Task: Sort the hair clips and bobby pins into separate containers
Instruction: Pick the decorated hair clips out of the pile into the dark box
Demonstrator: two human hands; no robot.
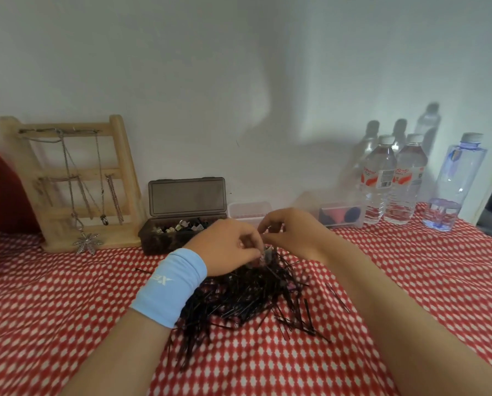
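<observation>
- Left hand (227, 247), with a light blue wristband (170, 287): fingers curled down, pinching a pale clip (265, 253) at the far end of the pile; the piece is small and blurred, so calling it a hair clip is a judgement.
- Right hand (293, 232): fingers curled, tips meeting the left fingertips at the same spot; whether it also holds the clip cannot be told.
- Bobby pins (239, 307): a dense black heap at mid-table on the red-and-white cloth (67, 324), directly beneath both wrists. The pins cross in many directions, most running roughly from near edge to far edge, with strays fanning toward the right edge.
- Dark box (182, 227): lid raised, small clips inside, standing toward the far edge and to the left of the hands; the left hand is the nearer one.
- Clear container (249, 211): just behind the hands at the far edge, near both; contents not discernible.
- Judgement: the step in hand is freeing one clip from the pins; the drop is a short reach away and leftward.
</observation>
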